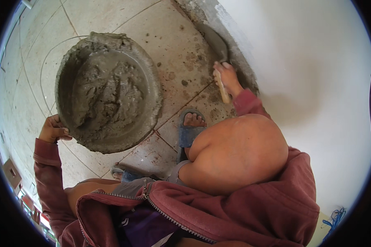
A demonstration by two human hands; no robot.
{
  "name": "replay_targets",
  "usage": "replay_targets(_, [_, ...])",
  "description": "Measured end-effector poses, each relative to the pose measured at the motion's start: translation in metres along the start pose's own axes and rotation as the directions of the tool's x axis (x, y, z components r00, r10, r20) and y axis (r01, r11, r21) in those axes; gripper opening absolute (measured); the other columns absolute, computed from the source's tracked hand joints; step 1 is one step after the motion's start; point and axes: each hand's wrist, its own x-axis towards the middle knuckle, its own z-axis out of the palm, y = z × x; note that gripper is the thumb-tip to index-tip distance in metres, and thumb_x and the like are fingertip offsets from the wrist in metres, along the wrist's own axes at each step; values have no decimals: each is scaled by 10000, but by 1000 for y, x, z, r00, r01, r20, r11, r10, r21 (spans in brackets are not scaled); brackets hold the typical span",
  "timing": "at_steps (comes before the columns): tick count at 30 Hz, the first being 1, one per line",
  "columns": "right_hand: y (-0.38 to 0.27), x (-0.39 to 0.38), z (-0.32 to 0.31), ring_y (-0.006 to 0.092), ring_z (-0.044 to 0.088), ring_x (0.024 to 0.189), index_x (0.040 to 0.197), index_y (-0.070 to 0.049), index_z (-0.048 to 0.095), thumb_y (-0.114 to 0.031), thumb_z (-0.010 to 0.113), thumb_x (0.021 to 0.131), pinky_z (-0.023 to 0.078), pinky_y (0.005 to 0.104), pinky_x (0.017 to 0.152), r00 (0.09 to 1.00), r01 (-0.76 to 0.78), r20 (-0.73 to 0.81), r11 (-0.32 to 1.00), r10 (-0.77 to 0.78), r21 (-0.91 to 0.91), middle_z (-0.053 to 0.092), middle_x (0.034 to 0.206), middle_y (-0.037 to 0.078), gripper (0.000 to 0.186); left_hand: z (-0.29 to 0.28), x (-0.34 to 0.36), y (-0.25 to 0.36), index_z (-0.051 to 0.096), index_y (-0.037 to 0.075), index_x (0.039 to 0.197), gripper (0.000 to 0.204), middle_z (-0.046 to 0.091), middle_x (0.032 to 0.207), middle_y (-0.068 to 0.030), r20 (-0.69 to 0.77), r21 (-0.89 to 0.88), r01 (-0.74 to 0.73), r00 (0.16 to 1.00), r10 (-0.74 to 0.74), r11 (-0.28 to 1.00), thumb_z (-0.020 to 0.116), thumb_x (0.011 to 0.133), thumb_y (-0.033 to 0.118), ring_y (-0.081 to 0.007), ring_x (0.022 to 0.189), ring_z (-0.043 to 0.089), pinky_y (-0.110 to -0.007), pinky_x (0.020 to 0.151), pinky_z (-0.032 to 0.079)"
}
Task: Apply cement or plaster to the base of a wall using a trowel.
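Observation:
My right hand is closed around the pale wooden handle of a trowel. The grey metal blade lies against the rough strip at the foot of the wall. At the left, my left hand grips the near left rim of a round basin crusted with mortar. Wet grey-brown mortar fills the basin's bottom in lumps, with a smoother wet film toward its far side. My left thumb shows outside the rim, and some of the fingers are hidden.
A white wall rises on the right above a rough mortar strip. Floor tiles carry mortar spatters. My bent knee and sandalled foot are between basin and wall. A blue tangled cord is at the lower right.

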Motion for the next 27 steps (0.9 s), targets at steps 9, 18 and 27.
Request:
replay_targets(9, [-145, -86, 23, 203, 537, 622, 833, -38, 553, -123, 567, 720, 418, 313, 543, 330, 870, 542, 26, -773, -493, 560, 721, 60, 142, 37, -8, 22, 477, -52, 1013, 311, 602, 769, -111, -28, -60, -250, 968, 249, 966, 532, 768, 132, -164, 570, 598, -243, 519, 518])
replay_targets(18, [-155, -81, 108, 195, 523, 706, 842, -82, 543, -112, 582, 637, 420, 304, 594, 91, 806, 853, -464, -514, -366, 504, 724, 40, 211, 70, -19, 41, 459, -71, 1016, 286, 586, 843, -135, 88, -209, -391, 905, 416, 896, 463, 764, 65, -190, 707, 611, -274, 581, 535])
replay_targets(27, [-122, -88, 71, 273, 541, 639, 815, -14, 537, -66, 602, 543, 429, 351, 512, 148, 974, 773, -45, -616, -223, 546, 726, 100, 284, 86, -22, 49, 447, -73, 1038, 292, 590, 837, -137, 134, -214, -389, 897, 421, 896, 485, 781, 60, -190, 676, 607, -276, 587, 532])
